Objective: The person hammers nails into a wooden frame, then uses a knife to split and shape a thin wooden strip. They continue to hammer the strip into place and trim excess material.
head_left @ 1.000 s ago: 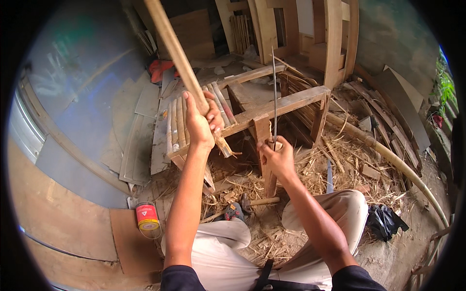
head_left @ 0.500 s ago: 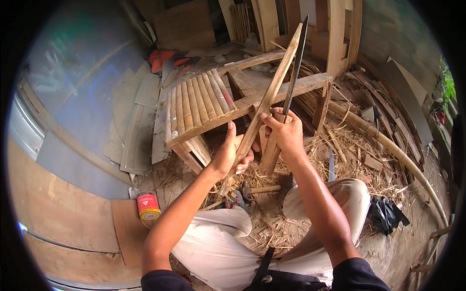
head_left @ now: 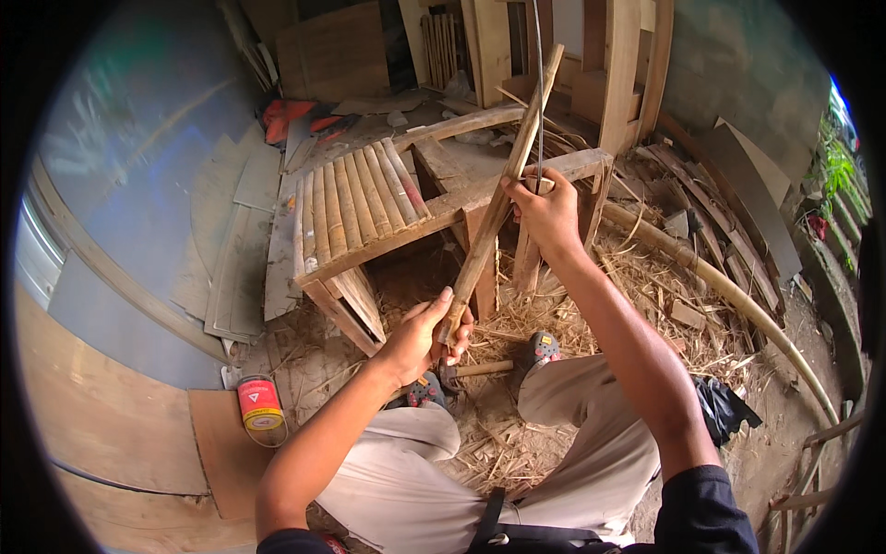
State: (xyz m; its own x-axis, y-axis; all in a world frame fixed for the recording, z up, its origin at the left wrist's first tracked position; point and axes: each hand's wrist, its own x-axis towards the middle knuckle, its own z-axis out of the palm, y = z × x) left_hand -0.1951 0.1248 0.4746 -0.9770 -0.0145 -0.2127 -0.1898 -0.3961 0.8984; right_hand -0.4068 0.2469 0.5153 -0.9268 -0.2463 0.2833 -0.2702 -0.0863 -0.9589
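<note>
Left hand [head_left: 426, 334] grips bamboo strip [head_left: 503, 189] low | right hand [head_left: 546, 210] closed on blade [head_left: 538, 83] | keep your fingers clear of the edge, split slowly.

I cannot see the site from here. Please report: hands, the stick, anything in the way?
Left hand grips lower end of bamboo stick. Right hand holds thin blade against it. Stick tilted, in front of wooden bench. Nothing blocking.

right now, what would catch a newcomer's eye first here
The bamboo strip, held slanting at centre: the left hand grips its lower end, the right hand holds it higher up together with a thin blade. Behind it stands an unfinished frame with a bamboo slat seat, and a red can sits at lower left.
</note>
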